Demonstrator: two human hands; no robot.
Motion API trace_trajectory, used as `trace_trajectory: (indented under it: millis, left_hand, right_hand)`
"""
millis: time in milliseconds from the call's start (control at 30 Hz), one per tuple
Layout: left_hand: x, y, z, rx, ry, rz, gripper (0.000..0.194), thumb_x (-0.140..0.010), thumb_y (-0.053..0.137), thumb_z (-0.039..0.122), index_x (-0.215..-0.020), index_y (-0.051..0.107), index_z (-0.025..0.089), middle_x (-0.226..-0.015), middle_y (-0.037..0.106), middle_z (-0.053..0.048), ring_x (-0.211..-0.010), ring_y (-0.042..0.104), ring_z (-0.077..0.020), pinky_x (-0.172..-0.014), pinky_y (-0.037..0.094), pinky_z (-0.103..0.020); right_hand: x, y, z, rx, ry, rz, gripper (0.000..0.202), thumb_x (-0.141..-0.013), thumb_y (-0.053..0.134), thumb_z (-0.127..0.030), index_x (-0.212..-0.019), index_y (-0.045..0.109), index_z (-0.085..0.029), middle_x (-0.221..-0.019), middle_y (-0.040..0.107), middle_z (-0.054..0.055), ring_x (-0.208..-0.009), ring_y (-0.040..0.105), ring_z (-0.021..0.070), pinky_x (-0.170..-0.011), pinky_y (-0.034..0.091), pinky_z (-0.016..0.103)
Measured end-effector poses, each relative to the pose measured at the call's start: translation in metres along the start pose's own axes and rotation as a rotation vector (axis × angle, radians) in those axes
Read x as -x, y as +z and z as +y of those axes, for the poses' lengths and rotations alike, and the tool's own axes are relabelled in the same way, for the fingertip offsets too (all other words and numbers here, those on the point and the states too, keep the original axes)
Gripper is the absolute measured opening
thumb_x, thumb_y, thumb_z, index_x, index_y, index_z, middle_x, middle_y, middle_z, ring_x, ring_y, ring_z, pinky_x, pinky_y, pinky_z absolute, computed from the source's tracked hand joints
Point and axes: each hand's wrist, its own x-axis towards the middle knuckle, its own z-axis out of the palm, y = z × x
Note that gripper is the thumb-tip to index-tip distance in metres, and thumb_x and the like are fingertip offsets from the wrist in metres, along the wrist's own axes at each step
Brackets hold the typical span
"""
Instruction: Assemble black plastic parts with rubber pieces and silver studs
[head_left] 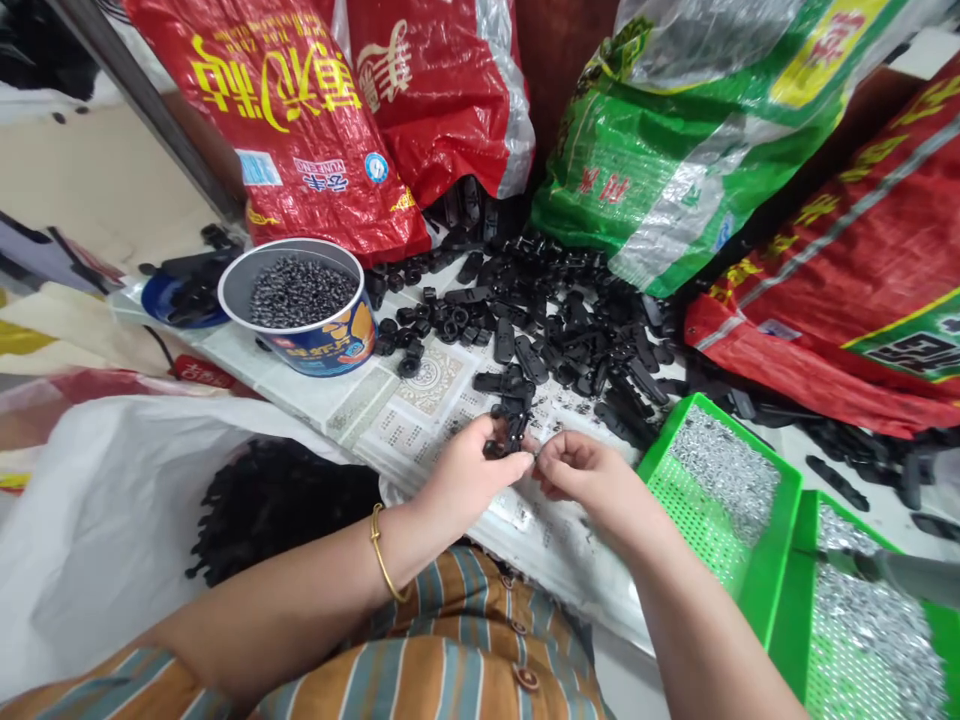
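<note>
My left hand (469, 470), with a gold bangle at its wrist, is closed on a small black plastic part (514, 430) held just above the table's front edge. Close beside it, my right hand (589, 470) has its thumb and fingers pinched together near that part. What sits between those right fingertips is too small to make out. Just beyond both hands, a heap of loose black plastic parts (585, 340) spreads over the patterned tabletop (431, 380). Some of these are long and flat, others short and ring-like.
At left stands a round tub (322, 345) of small dark pieces, beside a blue dish (187, 305). Two green baskets (780, 590) at right hold small silvery pieces. Red sacks (315, 130) and a green sack (660, 170) line the back. A white bag (97, 500) holds black parts.
</note>
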Motion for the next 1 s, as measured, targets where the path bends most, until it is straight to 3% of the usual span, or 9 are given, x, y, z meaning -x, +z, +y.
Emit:
trace_trajectory:
  millis: [133, 267, 367, 467, 633, 1000]
  left_hand:
    - [0.003, -0.003, -0.002, -0.280, 0.116, 0.043, 0.016, -0.071, 0.060, 0.023, -0.086, 0.058, 0.018, -0.081, 0.064, -0.001, -0.076, 0.058, -0.0152, -0.070, 0.045, -0.028]
    - [0.004, -0.003, 0.000, -0.334, 0.127, 0.117, 0.014, -0.070, 0.060, 0.024, -0.082, 0.058, 0.017, -0.078, 0.063, -0.002, -0.073, 0.056, -0.0148, -0.069, 0.044, -0.028]
    - [0.002, 0.001, -0.001, -0.174, 0.039, 0.134, 0.014, -0.067, 0.061, 0.021, -0.079, 0.057, 0.016, -0.076, 0.061, -0.001, -0.070, 0.055, -0.0128, -0.069, 0.043, -0.027]
    - [0.002, 0.005, -0.002, 0.097, -0.064, 0.111, 0.014, -0.066, 0.062, 0.018, -0.078, 0.055, 0.016, -0.071, 0.059, 0.001, -0.064, 0.052, -0.0097, -0.065, 0.043, -0.025]
    - [0.003, 0.009, 0.002, 0.301, -0.149, 0.087, 0.014, -0.064, 0.063, 0.016, -0.076, 0.054, 0.015, -0.065, 0.056, 0.002, -0.059, 0.051, -0.0078, -0.060, 0.041, -0.022]
    - [0.001, 0.006, -0.010, 0.185, -0.086, 0.097, 0.016, -0.065, 0.064, 0.018, -0.079, 0.055, 0.015, -0.072, 0.057, 0.001, -0.065, 0.051, -0.0092, -0.066, 0.041, -0.025]
  right_hand:
    - [0.003, 0.007, -0.004, -0.096, 0.052, -0.035, 0.028, -0.058, 0.071, -0.036, -0.061, 0.051, -0.017, -0.052, 0.053, -0.004, -0.048, 0.047, 0.0074, -0.051, 0.039, 0.022]
    - [0.006, 0.014, 0.001, -0.244, 0.015, 0.026, 0.030, -0.059, 0.073, -0.038, -0.064, 0.055, -0.016, -0.056, 0.057, -0.002, -0.049, 0.049, 0.0074, -0.052, 0.041, 0.022]
    - [0.010, 0.021, 0.012, -0.283, -0.108, 0.160, 0.027, -0.064, 0.071, -0.039, -0.069, 0.060, -0.016, -0.061, 0.062, 0.000, -0.054, 0.052, 0.0090, -0.057, 0.045, 0.024]
    - [0.014, 0.029, 0.020, -0.166, -0.238, 0.280, 0.022, -0.068, 0.069, -0.038, -0.073, 0.062, -0.018, -0.068, 0.066, 0.002, -0.063, 0.058, 0.0130, -0.064, 0.046, 0.027]
    - [0.019, 0.036, 0.026, 0.021, -0.311, 0.398, 0.021, -0.073, 0.065, -0.039, -0.074, 0.062, -0.019, -0.071, 0.066, 0.003, -0.065, 0.059, 0.0147, -0.064, 0.045, 0.028]
    - [0.019, 0.030, 0.017, 0.092, -0.221, 0.255, 0.019, -0.080, 0.053, -0.038, -0.072, 0.054, -0.021, -0.066, 0.057, -0.001, -0.062, 0.049, 0.0134, -0.062, 0.038, 0.027]
